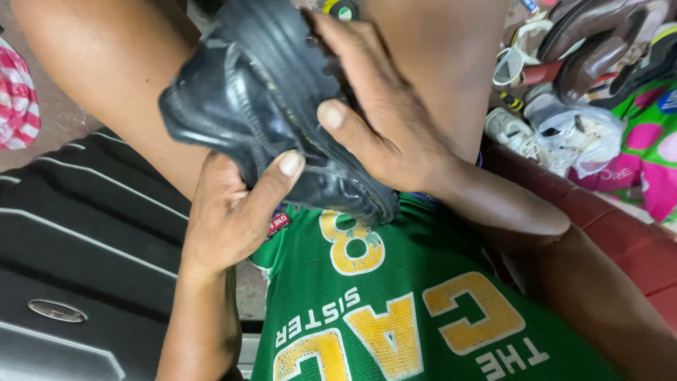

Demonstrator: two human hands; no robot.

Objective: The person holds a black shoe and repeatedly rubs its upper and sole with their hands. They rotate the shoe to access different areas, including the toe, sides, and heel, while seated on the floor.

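A worn black leather shoe (261, 99) lies across my bare knees, sole side turned away and toe toward the upper right. My left hand (229, 215) grips its heel end from below, thumb pressed on the upper. Over the shoe's right side, my right hand (381, 120) clasps it, with the thumb on the edge where the upper meets the sole. Both hands hold the shoe just above my green shirt (395, 310) with yellow lettering.
A black ribbed hard case (77, 261) sits at the lower left. A red cushioned edge (620, 240) runs along the right. Beyond it lie several shoes, a brown pair (599, 42), a clear plastic bag (578, 134) and bright cloth (649, 155). Red-and-white cloth (17, 99) is at far left.
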